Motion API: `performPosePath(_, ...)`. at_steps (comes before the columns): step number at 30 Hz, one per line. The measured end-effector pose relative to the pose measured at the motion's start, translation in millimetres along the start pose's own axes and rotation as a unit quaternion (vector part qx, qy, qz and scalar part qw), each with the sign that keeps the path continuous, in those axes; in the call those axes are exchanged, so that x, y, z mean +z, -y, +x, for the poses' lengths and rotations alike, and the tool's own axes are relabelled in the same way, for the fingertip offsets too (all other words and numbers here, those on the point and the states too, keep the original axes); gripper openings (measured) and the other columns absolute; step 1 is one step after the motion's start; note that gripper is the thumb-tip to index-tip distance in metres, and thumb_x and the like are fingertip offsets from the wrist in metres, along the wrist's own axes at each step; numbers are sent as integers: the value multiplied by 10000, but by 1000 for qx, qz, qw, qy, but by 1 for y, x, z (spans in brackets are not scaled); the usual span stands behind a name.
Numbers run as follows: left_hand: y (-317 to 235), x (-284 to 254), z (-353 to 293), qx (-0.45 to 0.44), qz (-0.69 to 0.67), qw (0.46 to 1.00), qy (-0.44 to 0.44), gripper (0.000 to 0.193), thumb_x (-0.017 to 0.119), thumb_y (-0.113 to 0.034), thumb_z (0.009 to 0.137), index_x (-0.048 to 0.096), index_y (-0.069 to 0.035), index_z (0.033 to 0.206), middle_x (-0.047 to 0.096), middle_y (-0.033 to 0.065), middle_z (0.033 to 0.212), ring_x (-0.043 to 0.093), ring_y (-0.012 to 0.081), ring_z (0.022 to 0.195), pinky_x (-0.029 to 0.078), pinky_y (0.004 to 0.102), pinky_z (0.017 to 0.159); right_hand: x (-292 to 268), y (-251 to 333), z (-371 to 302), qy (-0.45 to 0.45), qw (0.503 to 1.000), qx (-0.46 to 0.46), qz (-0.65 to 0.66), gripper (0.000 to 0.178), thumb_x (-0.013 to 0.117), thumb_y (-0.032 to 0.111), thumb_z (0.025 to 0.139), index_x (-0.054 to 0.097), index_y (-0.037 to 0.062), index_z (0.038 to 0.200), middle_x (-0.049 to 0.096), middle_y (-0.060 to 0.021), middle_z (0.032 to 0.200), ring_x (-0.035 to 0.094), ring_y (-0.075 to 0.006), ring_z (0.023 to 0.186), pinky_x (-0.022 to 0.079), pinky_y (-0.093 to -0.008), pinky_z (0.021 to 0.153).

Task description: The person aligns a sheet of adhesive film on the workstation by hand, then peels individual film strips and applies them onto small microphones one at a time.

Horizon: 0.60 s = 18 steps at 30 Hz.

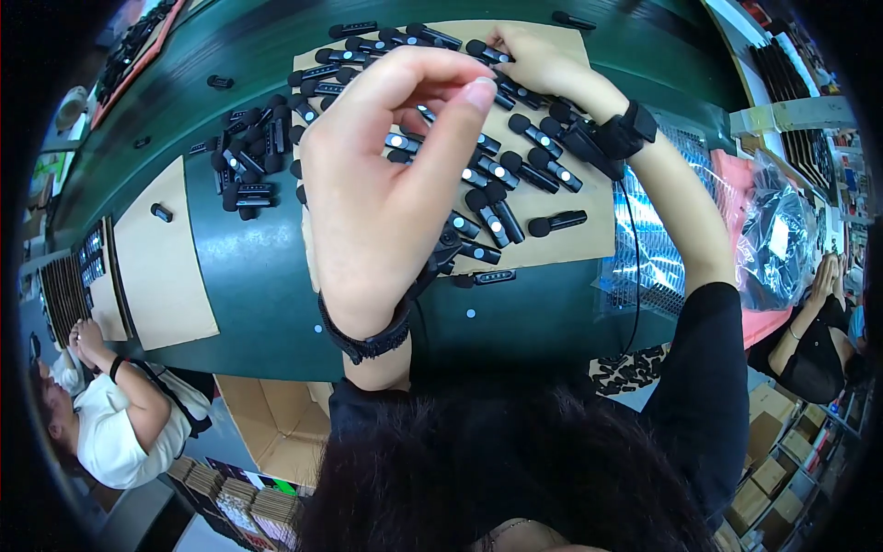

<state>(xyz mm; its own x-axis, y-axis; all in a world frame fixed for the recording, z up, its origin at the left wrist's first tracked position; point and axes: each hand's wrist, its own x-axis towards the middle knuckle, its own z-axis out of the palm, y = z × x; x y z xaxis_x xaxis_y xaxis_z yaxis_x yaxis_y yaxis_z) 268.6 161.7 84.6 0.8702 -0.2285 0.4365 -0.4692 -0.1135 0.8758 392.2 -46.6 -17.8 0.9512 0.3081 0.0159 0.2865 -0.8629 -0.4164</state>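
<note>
My left hand [382, 175] is raised close to the camera over a cardboard sheet [584, 244]. Its thumb and index finger are pinched together; whatever lies between the tips is too small to make out. At the far side of the sheet, my right hand [538, 63] has its fingers closed at the end of a small black clip-on microphone [487, 52] with a round foam head. Many similar microphones [497, 216] lie across the sheet, several with a pale round dot on the body. My left hand covers part of them.
A pile of black microphones [244, 152] lies left of the sheet on the green table [267, 304]. Two pale dots [471, 314] stick near its front edge. Clear plastic trays [658, 230] and a bagged bundle [777, 230] are at right. Co-workers [138, 423] sit at both sides.
</note>
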Motion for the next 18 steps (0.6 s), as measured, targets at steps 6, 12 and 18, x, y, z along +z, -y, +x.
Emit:
performPosePath(6,2,-7,-4,16,-18,1000,-10,199,583,66,746,560,55,943,564,81,916,534,112,813,421,200,724,-34,39,-34,-168,972,-42,160,218,534,119,826,542,19,1020,588,-57,763,564,-119,707,452,-230,642)
performPosePath(12,-10,-8,-3,49,-90,994,28,246,599,156,656,545,77,883,540,116,942,549,147,804,455,226,706,-81,86,-110,-152,907,-30,391,251,517,65,825,554,-31,1055,606,-83,688,588,-104,645,467,-174,617)
performPosePath(18,-23,-2,-10,-39,-174,983,-33,268,594,187,615,513,62,837,517,127,917,593,182,766,486,237,692,-62,112,-129,-164,857,-55,485,274,585,-26,735,559,-38,1008,613,-130,906,612,-170,797,497,-239,671)
